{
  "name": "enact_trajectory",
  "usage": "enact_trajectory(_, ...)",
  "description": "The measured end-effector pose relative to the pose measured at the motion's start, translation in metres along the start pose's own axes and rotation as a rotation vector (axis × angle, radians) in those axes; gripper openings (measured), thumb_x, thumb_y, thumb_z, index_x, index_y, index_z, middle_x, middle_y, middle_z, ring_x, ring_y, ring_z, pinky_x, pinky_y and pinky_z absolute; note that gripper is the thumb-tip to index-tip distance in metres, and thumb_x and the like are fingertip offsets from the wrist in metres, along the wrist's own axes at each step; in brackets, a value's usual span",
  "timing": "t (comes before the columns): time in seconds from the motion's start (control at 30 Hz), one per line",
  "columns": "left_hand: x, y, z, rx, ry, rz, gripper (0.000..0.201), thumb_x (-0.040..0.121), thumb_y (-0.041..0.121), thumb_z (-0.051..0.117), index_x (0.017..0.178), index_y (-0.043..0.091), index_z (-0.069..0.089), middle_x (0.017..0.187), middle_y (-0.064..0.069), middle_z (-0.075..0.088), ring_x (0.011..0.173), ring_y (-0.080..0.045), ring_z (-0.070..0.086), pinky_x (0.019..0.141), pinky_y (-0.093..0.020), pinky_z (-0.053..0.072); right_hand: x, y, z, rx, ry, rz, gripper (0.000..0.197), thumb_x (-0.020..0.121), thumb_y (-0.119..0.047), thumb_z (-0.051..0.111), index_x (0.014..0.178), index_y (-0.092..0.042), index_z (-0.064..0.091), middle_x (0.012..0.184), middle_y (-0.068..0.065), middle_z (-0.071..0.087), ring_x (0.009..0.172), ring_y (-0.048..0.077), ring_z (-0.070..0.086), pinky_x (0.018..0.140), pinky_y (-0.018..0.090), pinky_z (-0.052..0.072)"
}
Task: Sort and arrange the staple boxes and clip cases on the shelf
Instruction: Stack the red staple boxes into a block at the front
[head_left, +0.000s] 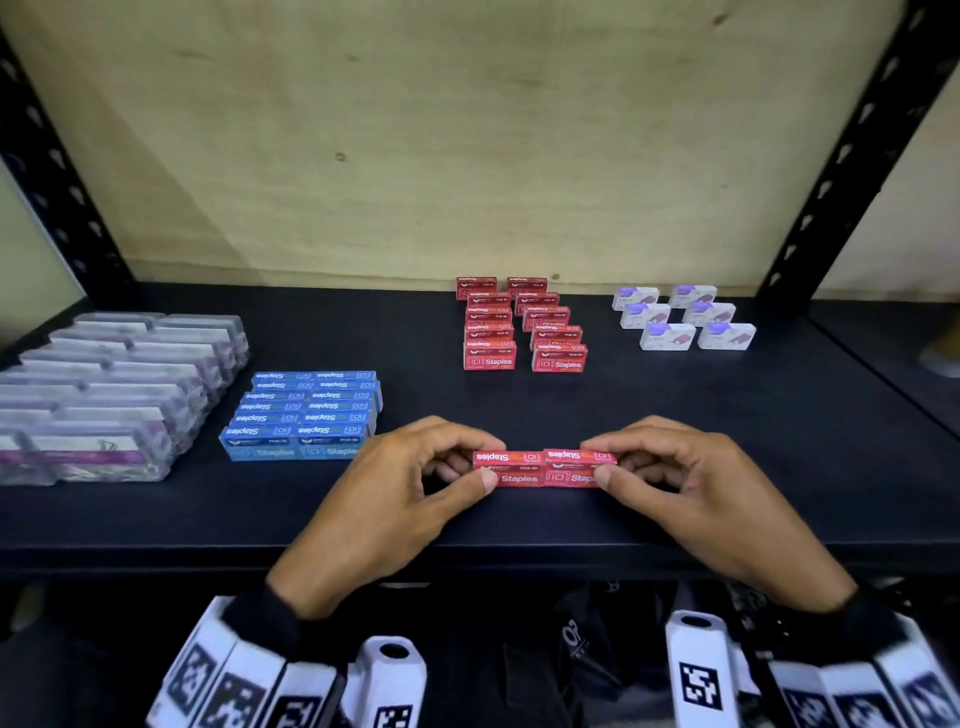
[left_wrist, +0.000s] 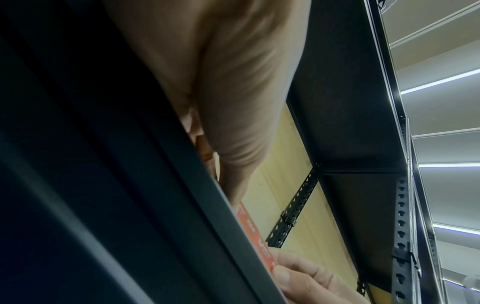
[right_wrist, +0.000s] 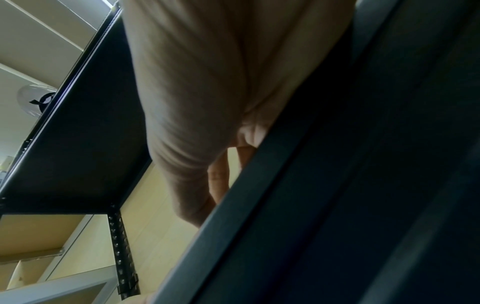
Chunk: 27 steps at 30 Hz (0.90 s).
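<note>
Staple boxes in red, two of them (head_left: 544, 468), sit end to end at lower centre of the head view, near the front edge of the shelf (head_left: 675, 415). The left hand (head_left: 384, 499) pinches the left box between thumb and curled fingers; the right hand (head_left: 696, 493) pinches the right box likewise. Most sorting looks done: clear clip cases (head_left: 104, 395) stand in rows at far left, blue staple boxes (head_left: 304, 410) beside them, a double column of red staple boxes (head_left: 522, 325) at upper centre, white boxes (head_left: 683, 317) paired at upper right. Left to do, I judge: adding this red pair to its column.
</note>
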<state>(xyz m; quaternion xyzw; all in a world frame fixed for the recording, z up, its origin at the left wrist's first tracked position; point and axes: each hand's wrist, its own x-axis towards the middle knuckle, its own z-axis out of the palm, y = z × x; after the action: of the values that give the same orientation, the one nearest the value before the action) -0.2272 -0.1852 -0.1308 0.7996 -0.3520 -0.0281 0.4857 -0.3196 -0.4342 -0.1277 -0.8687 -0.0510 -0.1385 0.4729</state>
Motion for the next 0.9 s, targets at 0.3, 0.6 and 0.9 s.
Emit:
enact_trajectory(0.3,-0.001,0.0,0.001,0.014,0.005,0.005,0.019,0.085,0.025,0.073,0.101,0.034,0.072,0.092,0.015,0.064,0.084,-0.01,0.064,0.08,-0.019,0.052,0.0,0.001,0.0,-0.002,-0.015,-0.018,0.023,0.085,-0.014,0.074,0.1,-0.031,0.078,0.095,-0.003,0.069,0.081,0.018,0.066,0.079,0.027,0.055)
enact_trajectory(0.6,-0.001,-0.001,0.002,0.033,0.026,0.002,0.018,0.085,0.026,0.073,0.101,0.034,0.072,0.091,0.015,0.065,0.085,-0.008,0.064,0.081,-0.024,0.052,0.0,-0.001,-0.001,-0.034,-0.028,-0.009,0.023,0.086,-0.018,0.073,0.101,-0.034,0.077,0.097,-0.005,0.069,0.084,0.018,0.067,0.081,0.03,0.056)
enact_trajectory(0.9,-0.004,0.007,-0.007,0.066,-0.002,-0.039,0.046,0.075,0.046,0.075,0.118,0.038,0.061,0.104,0.019,0.055,0.093,-0.005,0.061,0.083,-0.023,0.052,0.001,-0.012,-0.014,0.021,-0.136,0.077,0.035,0.074,-0.04,0.076,0.109,-0.038,0.071,0.108,-0.009,0.065,0.089,0.016,0.069,0.085,0.031,0.058)
